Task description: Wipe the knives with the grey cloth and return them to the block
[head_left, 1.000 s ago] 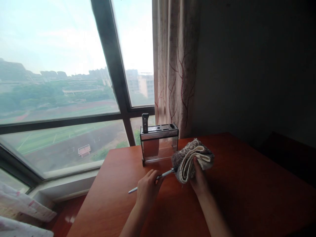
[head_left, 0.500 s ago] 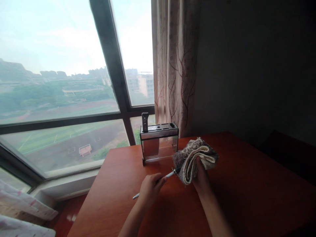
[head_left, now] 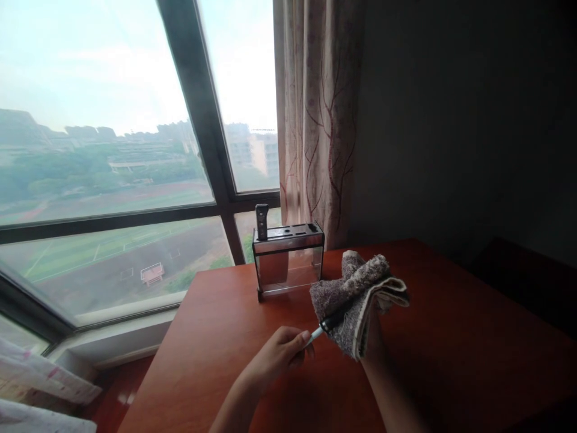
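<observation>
My left hand (head_left: 285, 350) grips the pale shaft of what looks like a sharpening steel (head_left: 317, 332), thumb along the top. The steel's black handle end runs up into a folded grey-brown cloth (head_left: 345, 307) with cream edging. Held from below and behind by my right hand (head_left: 375, 337), the cloth drapes over the handle and hides most of that hand's fingers. Both hands are above the table. Behind them stands a clear knife block (head_left: 288, 264) with a slotted black top. One black-handled knife (head_left: 262, 222) sits upright in its left end.
The reddish-brown wooden table (head_left: 216, 313) spans the lower middle and right. A large window (head_left: 108, 144) fills the left side, with a patterned curtain (head_left: 315, 120) beside it. The wall (head_left: 451, 120) on the right is dark.
The cloth has turned and spread over the handle, covering more of my right hand. My left hand has slid along the shaft toward the cloth. The view has shifted slightly.
</observation>
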A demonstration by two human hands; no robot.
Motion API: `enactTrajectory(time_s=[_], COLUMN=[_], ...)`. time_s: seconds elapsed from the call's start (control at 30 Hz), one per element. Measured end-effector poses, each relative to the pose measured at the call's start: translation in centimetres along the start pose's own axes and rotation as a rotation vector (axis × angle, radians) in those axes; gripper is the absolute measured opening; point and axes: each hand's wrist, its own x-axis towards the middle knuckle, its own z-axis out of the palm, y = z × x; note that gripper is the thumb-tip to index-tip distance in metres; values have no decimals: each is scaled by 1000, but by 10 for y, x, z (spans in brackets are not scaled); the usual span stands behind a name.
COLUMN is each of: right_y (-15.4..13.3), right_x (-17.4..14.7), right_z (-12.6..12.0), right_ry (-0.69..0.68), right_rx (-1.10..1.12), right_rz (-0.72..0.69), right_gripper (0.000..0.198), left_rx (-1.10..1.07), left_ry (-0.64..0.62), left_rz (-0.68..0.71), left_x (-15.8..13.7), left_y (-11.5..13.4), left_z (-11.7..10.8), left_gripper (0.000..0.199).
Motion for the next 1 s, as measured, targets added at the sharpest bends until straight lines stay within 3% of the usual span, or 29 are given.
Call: enactTrajectory(time_s=[0.07, 0.13, 0.23, 0.4, 0.53, 0.6, 0.73, 0.93, 1.0], right_y=[0, 2, 4, 3, 3, 5, 9, 15, 18], right_x=[2, 5, 8, 10, 9, 9, 11, 2, -3], right_z=[-1, -3, -6, -2, 3, 3, 0, -4, -4], right_ry=[-113, -122, 11, 168, 254, 248, 86, -85, -68], right_rx=[95, 161, 165, 49, -23, 5, 175, 198, 121], right_rz=[129, 164, 77, -69, -142, -90, 93, 239, 196], right_gripper=[59, 53, 44, 54, 55, 53, 48, 55, 58], left_rx=[36, 107, 332, 907, 1181, 1204, 1010, 300, 76], left_ry=[96, 209, 365, 690, 846, 839, 705, 366, 236], left_rz=[25, 59, 137, 291, 523, 575, 429, 195, 100], left_x=[3, 6, 6, -1, -5, -5, -2, 6, 8], left_y=[-3, -6, -8, -6, -8, -8, -5, -5, -7], left_z=[0, -1, -3, -2, -1, 0, 4, 14, 15], left_gripper=[61, 57, 50, 40, 27, 27, 34, 46, 51])
